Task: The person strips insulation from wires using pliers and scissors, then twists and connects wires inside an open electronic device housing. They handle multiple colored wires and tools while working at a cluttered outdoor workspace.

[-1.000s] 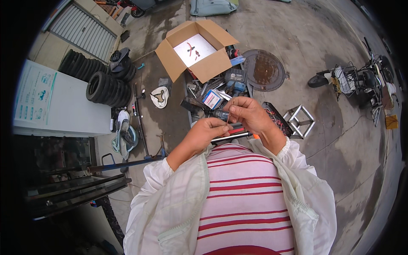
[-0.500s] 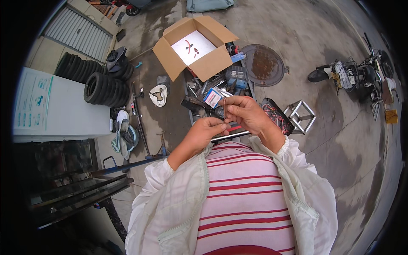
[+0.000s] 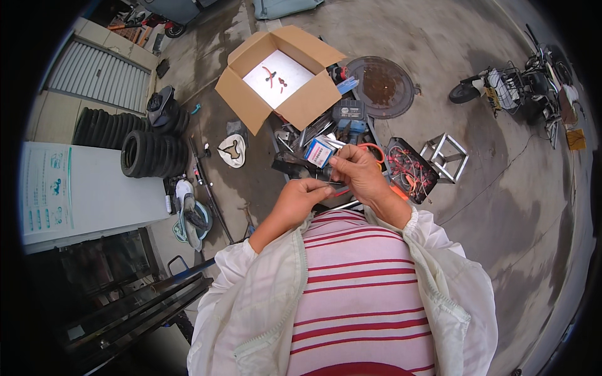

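My left hand has its thumb and fingertips pinched together, with a thin dark sliver at their tips too small to name. Just to its right and slightly farther out, my right hand is closed in a pinch, and what it grips is hidden by the fingers. A blue and white card packet shows right by my right thumb; whether I hold it I cannot tell. Beyond the right knuckles curves a red cable loop. Under both hands spreads a jumble of tools, including a blue cordless drill.
An open cardboard box with small red pieces on its white bottom stands over the tools. To the right are a black tray of red wires, a metal frame and a parked motorbike. Stacked tyres stand left.
My hands have moved slightly apart at the fingertips, and the right hand has turned. The red cable loop now shows beyond it. The whole view has shifted and rotated a little.
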Tool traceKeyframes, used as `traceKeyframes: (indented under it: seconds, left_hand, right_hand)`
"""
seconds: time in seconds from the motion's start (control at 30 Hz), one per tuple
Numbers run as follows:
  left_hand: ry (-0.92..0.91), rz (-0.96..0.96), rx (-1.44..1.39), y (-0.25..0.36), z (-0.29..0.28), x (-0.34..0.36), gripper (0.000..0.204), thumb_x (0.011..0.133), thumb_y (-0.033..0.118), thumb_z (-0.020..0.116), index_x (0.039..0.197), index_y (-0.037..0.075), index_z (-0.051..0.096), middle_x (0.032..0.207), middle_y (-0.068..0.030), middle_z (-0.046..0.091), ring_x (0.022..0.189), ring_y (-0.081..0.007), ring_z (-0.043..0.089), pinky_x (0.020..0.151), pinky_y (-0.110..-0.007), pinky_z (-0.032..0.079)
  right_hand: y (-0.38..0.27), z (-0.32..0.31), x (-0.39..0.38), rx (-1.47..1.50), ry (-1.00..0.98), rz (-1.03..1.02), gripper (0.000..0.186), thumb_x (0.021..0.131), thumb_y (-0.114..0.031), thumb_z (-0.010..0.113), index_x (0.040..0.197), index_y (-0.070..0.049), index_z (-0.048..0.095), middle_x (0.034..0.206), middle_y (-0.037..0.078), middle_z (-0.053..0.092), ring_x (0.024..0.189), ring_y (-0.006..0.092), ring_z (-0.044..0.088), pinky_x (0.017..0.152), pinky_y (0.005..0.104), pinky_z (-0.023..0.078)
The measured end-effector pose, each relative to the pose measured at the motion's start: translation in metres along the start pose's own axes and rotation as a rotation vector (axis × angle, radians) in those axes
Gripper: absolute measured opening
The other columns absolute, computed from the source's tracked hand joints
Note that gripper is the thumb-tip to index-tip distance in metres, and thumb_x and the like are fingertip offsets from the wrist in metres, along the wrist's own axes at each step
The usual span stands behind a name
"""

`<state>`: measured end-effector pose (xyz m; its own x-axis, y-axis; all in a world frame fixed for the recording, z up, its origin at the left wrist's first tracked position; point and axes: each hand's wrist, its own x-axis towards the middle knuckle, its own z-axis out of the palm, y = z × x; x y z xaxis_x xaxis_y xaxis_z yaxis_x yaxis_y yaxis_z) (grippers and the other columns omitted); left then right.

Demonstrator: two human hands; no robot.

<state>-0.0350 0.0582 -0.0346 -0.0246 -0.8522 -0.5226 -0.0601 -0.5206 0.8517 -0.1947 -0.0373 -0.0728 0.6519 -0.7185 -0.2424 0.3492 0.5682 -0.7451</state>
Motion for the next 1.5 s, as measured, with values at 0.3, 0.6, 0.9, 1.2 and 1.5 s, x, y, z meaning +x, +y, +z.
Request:
traceKeyframes:
  seconds: [0.3,0.6,0.9,1.2,1.5]
  left_hand:
    - [-0.187,-0.048,-0.069,0.001,-0.04,0.019,0.024,0.093,0.016,0.063,0.102,-0.005,0.07,0.094,-0.0103,0.071,0.088,-0.0162,0.065,0.084,-0.03,0.05]
    - [-0.196,-0.069,0.096,0.001,-0.066,0.035,0.022,0.093,0.014,0.063,0.102,-0.005,0.07,0.094,-0.0098,0.072,0.088,-0.014,0.066,0.084,-0.028,0.05]
    - [-0.34,-0.108,0.069,-0.014,-0.099,0.06,0.018,0.094,0.011,0.063,0.099,-0.005,0.07,0.09,-0.008,0.072,0.083,-0.0117,0.064,0.078,-0.025,0.049]
    - [-0.392,-0.093,0.171,-0.026,-0.11,0.072,0.017,0.094,0.009,0.062,0.099,-0.005,0.069,0.091,-0.0088,0.071,0.083,-0.012,0.064,0.077,-0.026,0.05]
    - [-0.273,-0.142,0.144,-0.028,-0.116,0.061,0.014,0.093,0.009,0.062,0.097,-0.005,0.068,0.089,-0.0057,0.069,0.081,-0.0111,0.061,0.077,-0.025,0.047]
  right_hand:
    - [-0.011,0.018,0.014,-0.078,0.011,0.075,0.015,0.096,-0.013,0.061,0.1,0.002,0.064,0.085,0.003,0.061,0.071,0.0096,0.053,0.065,0.0219,0.045]
    - [0.024,0.037,0.029,-0.093,0.287,-0.084,0.017,0.09,-0.014,0.069,0.084,-0.004,0.058,0.075,0.001,0.057,0.064,0.0079,0.051,0.058,0.0222,0.044]
    - [0.037,0.036,0.04,-0.082,0.213,-0.06,0.016,0.09,-0.015,0.069,0.089,0.0,0.063,0.083,0.002,0.062,0.069,0.0084,0.055,0.061,0.0234,0.046]
    - [0.046,0.044,0.05,-0.094,0.307,-0.092,0.016,0.088,-0.015,0.071,0.084,-0.002,0.063,0.069,0.001,0.059,0.059,0.0077,0.054,0.054,0.0244,0.045]
    - [0.053,0.029,0.058,-0.268,0.346,-0.018,0.028,0.088,-0.024,0.073,0.096,0.001,0.062,0.08,0.005,0.063,0.067,0.0098,0.059,0.056,0.0261,0.049]
